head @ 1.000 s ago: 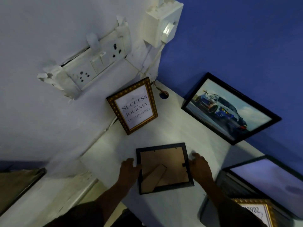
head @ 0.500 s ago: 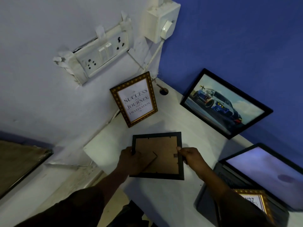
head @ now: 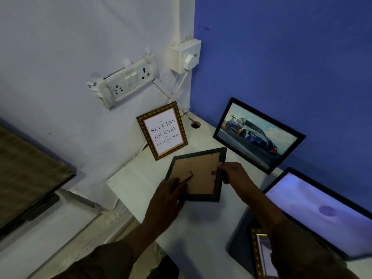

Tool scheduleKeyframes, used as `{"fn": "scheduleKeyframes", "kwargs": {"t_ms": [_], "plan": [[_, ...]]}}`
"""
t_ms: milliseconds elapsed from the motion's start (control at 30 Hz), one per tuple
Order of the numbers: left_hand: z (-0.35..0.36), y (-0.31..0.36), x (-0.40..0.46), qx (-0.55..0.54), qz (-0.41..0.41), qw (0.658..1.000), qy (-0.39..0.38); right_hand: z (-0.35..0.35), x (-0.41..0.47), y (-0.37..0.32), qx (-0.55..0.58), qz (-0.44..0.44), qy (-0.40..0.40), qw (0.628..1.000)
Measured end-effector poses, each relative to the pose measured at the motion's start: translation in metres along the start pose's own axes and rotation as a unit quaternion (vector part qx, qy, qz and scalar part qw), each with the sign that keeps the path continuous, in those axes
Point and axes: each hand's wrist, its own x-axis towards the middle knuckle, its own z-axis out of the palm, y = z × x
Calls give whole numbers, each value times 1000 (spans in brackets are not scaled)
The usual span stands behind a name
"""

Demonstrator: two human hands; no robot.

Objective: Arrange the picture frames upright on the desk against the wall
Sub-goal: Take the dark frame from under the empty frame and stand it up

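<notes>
I hold a small black frame (head: 201, 174) above the white desk (head: 132, 184), its brown cardboard back facing me. My right hand (head: 231, 174) grips its right edge. My left hand (head: 167, 196) holds the lower left corner, fingers at the fold-out stand. A gold frame with the "Success" text (head: 164, 130) stands upright against the pale wall. A black frame with a car picture (head: 257, 133) leans on the blue wall. Another gold frame (head: 260, 252) lies on the laptop at the lower right, partly hidden by my right arm.
An open laptop (head: 322, 214) with a lit screen stands at the right. A socket strip (head: 126, 81) and a plug box (head: 186, 55) with cables are on the wall above the desk corner. A cable hole (head: 194, 125) is in the desk. A dark panel (head: 26, 174) sits left.
The black frame has been lifted off the desk and turned, its top corner now toward the car picture. My left hand has moved onto the stand on its back.
</notes>
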Motion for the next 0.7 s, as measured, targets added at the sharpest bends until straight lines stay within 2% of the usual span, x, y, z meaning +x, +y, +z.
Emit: {"fn": "scheduleKeyframes", "kwargs": {"t_ms": [100,167,233,300,433,500,600,700], "plan": [[-22,26,13,-25,12,996,83,-19,-16,-4,108,12,46,993],[-38,48,18,-92,-22,991,96,-31,-27,-3,155,-2,60,986],[-48,76,12,-213,-93,970,75,-45,-41,8,147,-13,77,986],[-51,96,3,-319,-153,933,62,-58,-55,26,122,-9,89,989],[-55,124,-13,-450,-216,864,69,-82,-94,69,41,-6,122,992],[-59,138,-14,-509,-228,829,46,-92,-113,88,8,-7,138,990],[-63,166,-15,-549,-231,803,-3,-107,-145,101,37,-17,135,990],[-60,191,-13,-576,-208,788,-58,-119,-178,102,83,-69,143,984]]}}
